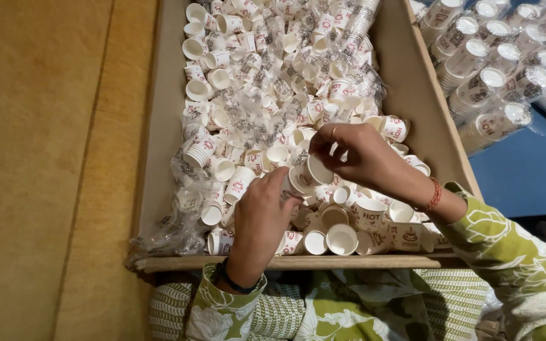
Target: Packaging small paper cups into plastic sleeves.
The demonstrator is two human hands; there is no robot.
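The left hand [261,218] and the right hand [355,156] meet over the near half of a wooden tray [159,126]. Both sets of fingers are clamped on a short stack of paper cups [308,175] held between them. Loose cups [339,239] and crumpled plastic sleeves [266,107] fill the tray. Wrapped cup stacks [500,69] lie beyond its right edge.

1. Your tray [159,136] lies straight ahead, its near rim just before your lap.
2. Loose paper cups [266,95] and plastic wrap [172,233] lie in it.
3. Your left hand [261,215] and right hand [355,156] meet over the near cups.
4. Wrapped cup stacks [507,69] lie right of the tray.
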